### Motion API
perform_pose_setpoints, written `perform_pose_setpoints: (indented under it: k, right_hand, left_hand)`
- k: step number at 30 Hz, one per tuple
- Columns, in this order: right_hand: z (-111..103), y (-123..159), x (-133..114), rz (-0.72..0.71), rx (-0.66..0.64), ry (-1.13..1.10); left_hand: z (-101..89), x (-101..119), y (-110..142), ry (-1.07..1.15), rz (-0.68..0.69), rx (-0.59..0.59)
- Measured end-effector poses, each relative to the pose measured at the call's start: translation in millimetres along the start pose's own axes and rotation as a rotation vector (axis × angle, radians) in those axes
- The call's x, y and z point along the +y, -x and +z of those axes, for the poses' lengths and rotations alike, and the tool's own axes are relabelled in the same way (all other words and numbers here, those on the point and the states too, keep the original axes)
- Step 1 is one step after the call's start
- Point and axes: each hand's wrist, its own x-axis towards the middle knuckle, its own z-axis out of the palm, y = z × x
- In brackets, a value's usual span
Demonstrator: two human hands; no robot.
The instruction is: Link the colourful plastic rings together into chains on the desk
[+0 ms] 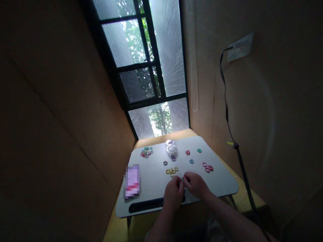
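Note:
My left hand (174, 194) and my right hand (197, 185) meet near the front of the white lap table (151, 181), fingers pinched together. Between their fingertips shows a bit of a small green hair tie (182, 179), mostly hidden by the fingers. Just beyond lies a cluster of yellow hair ties (172, 171). To the right are pink hair ties (208, 167). Small single-colour groups sit farther back: red (187, 152), green (199, 150), blue (191, 161) and dark (165, 163). Purple ones (173, 157) lie by a clear plastic jar (171, 148).
A mixed pile of coloured hair ties (146, 152) lies at the back left. A blurred purple and pink item (132, 181) is at the left edge. The table has a black slot (146, 205) along its front. A black cable (226, 111) hangs at right; walls and a window (158, 116) enclose the spot.

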Motion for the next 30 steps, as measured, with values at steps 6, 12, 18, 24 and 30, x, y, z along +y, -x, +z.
perform_pose_setpoints:
  k: [6, 12, 18, 24, 30]
  right_hand:
    - [0.6, 0.1, 0.5, -0.023, 0.022, 0.005]
    - [1.4, 0.6, 1.5, -0.023, 0.028, 0.014]
    - [1.0, 0.9, 1.6, -0.012, 0.025, -0.003]
    - [1.4, 1.0, 0.9, -0.015, 0.019, 0.004]
    - [1.8, 0.2, 1.5, -0.010, 0.013, 0.013]
  left_hand:
    - [0.4, -2.0, -0.5, 0.009, 0.025, 0.002]
    - [-0.1, -0.9, -0.4, 0.009, 0.026, 0.004]
    - [-0.4, 0.1, 0.0, 0.018, 0.029, 0.009]
    - [0.7, -1.5, 0.1, 0.002, 0.029, 0.009]
    - [1.6, -1.9, -0.1, -0.001, 0.016, 0.011]
